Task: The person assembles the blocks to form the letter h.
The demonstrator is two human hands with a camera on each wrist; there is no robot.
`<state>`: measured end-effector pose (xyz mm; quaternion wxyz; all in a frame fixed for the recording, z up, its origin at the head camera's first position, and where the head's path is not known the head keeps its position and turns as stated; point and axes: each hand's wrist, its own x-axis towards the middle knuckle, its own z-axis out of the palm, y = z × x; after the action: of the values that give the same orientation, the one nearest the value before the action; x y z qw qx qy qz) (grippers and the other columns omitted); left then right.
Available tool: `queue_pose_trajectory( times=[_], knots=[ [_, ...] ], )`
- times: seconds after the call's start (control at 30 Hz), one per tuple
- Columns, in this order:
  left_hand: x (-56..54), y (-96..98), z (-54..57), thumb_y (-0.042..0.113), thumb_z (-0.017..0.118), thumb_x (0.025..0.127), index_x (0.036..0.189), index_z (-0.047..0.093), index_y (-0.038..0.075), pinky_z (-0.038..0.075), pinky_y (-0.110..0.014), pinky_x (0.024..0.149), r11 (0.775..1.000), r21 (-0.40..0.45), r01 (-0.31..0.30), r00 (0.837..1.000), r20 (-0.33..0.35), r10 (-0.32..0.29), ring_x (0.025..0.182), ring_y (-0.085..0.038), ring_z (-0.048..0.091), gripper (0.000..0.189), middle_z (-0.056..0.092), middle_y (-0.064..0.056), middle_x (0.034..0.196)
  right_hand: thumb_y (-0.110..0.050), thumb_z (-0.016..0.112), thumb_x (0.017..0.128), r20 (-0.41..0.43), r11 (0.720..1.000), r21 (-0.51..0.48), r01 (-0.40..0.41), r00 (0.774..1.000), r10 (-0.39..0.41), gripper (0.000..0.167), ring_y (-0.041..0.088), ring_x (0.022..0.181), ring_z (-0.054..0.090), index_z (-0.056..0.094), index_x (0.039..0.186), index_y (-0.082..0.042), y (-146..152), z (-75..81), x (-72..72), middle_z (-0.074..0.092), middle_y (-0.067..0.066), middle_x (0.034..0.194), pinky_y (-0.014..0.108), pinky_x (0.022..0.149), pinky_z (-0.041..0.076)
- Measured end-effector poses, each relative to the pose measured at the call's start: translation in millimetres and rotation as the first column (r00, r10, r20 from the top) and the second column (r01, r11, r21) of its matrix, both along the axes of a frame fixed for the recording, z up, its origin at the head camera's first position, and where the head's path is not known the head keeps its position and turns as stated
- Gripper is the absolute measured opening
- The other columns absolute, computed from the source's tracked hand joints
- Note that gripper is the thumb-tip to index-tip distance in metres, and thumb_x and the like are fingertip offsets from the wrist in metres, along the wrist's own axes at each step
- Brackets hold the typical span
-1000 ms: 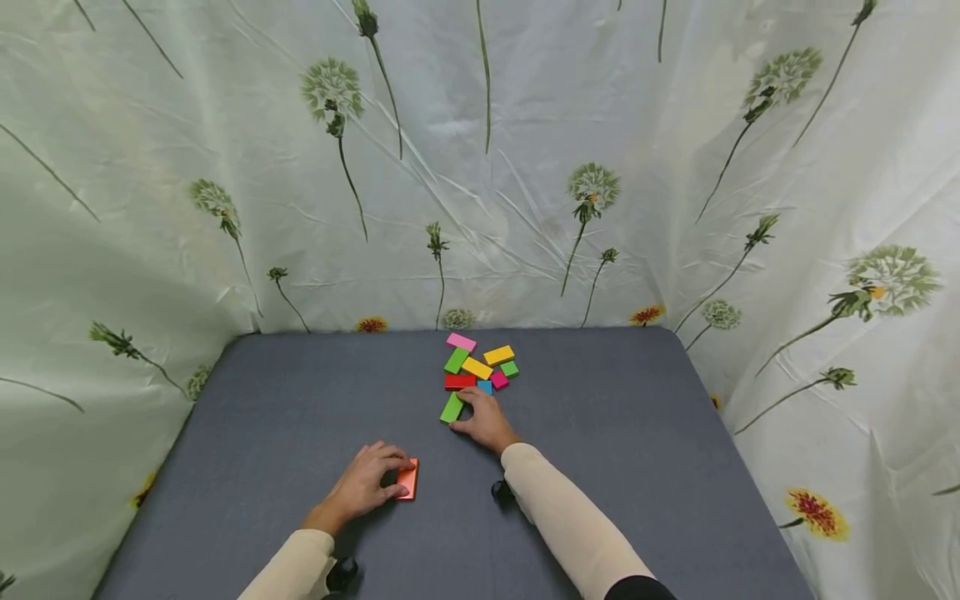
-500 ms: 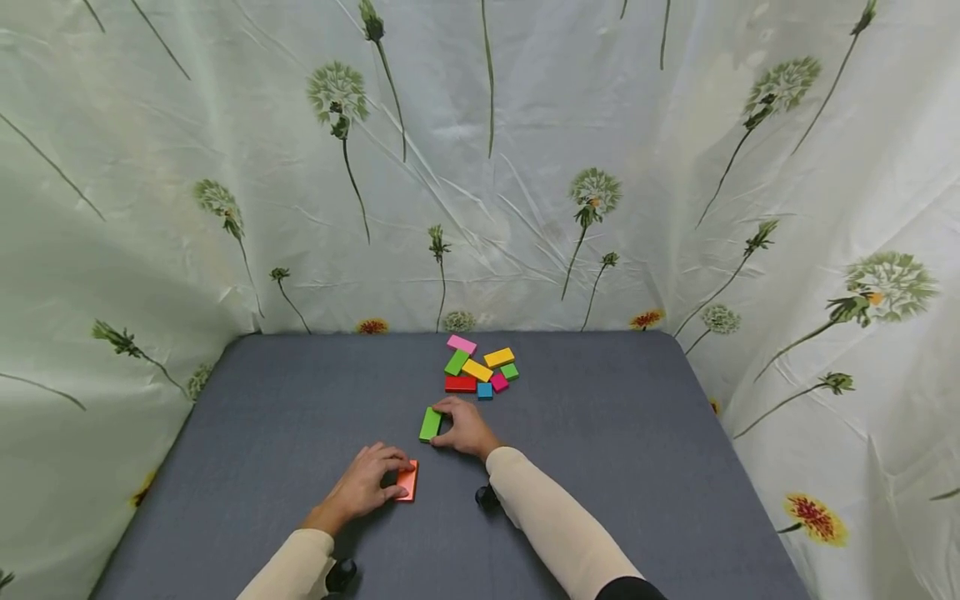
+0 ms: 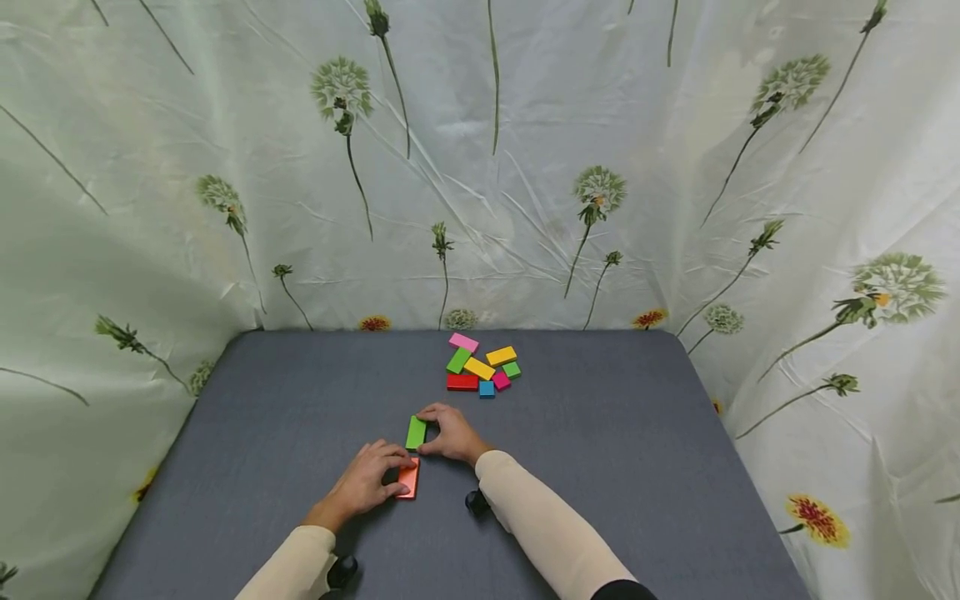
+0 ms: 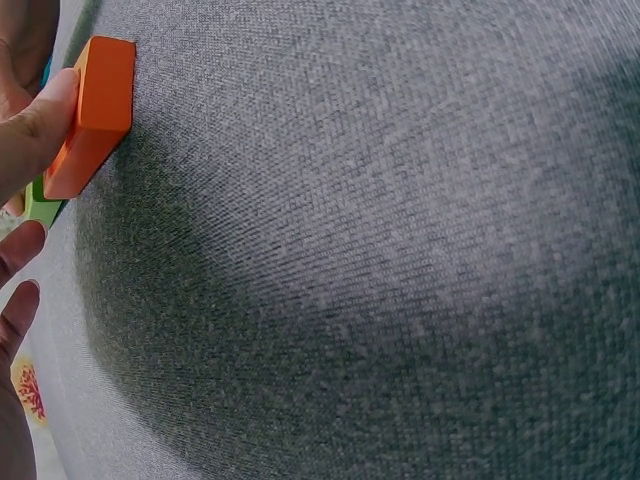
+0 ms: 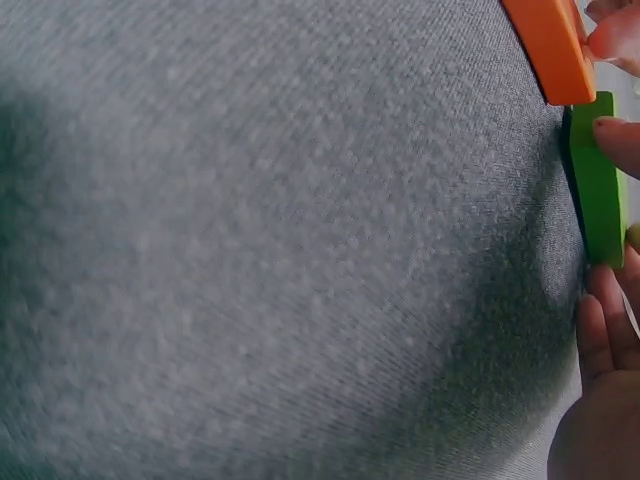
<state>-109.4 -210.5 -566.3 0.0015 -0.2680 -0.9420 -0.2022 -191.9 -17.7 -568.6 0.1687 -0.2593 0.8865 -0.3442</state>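
Observation:
An orange rectangular block (image 3: pixel 408 482) lies flat on the grey cloth, and my left hand (image 3: pixel 365 481) holds it between thumb and fingers from the left. Just beyond its far end is a green block (image 3: pixel 416 433), pinched at both ends by my right hand (image 3: pixel 452 435) from the right side. In the right wrist view the green block (image 5: pixel 597 190) sits end to end with the orange block (image 5: pixel 555 45); whether they touch I cannot tell. The left wrist view has the left thumb against the orange block (image 4: pixel 106 90), with only a bit of green block (image 4: pixel 44 207) showing behind.
Farther back lies a loose cluster of blocks: a red one (image 3: pixel 462 382), a blue one (image 3: pixel 487 390), a pink one (image 3: pixel 463 342) and several more in yellow, green and magenta. A flower-printed curtain (image 3: pixel 510 275) hangs behind the cloth-covered table (image 3: pixel 600 433).
My right hand has brought the green block from the cluster's near edge toward me and to the left, up to the orange block's far end. The left hand and orange block have stayed put.

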Motion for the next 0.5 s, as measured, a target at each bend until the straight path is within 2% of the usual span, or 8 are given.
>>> queue_pose_trajectory(
  times=[0.2,0.5],
  knots=[
    [-0.6,0.4,-0.7,0.023,0.084,0.071,0.100,0.074,0.012,0.041,-0.037,0.078,1.000,0.009,0.010,1.000,-0.013,-0.010,0.093,-0.017,0.054,0.032,0.065,0.003,0.102,-0.022,0.080,0.079,0.068,0.999,-0.048,0.015,0.998,-0.011,0.053,0.016,0.119,0.051,0.063,0.128,-0.013,0.7,-1.1,1.3,0.058,-0.002,0.126,0.035,0.102,0.039],
    [-0.2,0.6,-1.8,0.021,0.084,0.072,0.099,0.074,0.012,0.041,-0.036,0.078,1.000,-0.001,0.004,1.000,-0.016,-0.004,0.092,-0.016,0.054,0.031,0.065,0.003,0.101,-0.021,0.079,0.081,0.064,0.995,-0.081,0.055,0.997,-0.049,0.050,0.017,0.115,0.054,0.063,0.127,-0.010,-1.9,-2.5,4.8,0.061,0.002,0.122,0.035,0.100,0.040]
  ],
)
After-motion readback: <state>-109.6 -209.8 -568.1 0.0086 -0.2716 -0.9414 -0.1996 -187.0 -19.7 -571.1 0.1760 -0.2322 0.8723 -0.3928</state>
